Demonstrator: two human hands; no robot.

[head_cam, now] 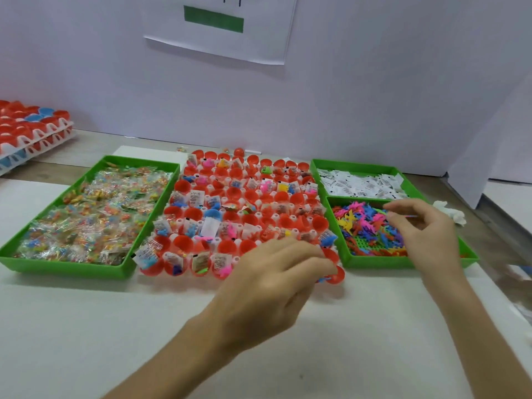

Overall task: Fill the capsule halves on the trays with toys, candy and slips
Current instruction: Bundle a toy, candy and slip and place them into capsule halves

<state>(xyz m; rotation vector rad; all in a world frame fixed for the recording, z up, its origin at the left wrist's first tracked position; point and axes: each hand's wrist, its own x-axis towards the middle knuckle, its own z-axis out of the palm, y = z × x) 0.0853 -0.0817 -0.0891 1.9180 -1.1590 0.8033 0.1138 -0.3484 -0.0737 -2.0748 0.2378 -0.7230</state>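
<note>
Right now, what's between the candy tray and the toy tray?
The white rack of red capsule halves, many holding toys or slips, spans the gap between candy tray and toy tray; head view shows it.

The left hand point(267, 280) hides some near capsule halves point(335, 276); stacked trays point(34, 131) leave the left edge.

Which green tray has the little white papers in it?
The back right tray, behind the tray of colourful toys; the big left tray holds candy.
</note>
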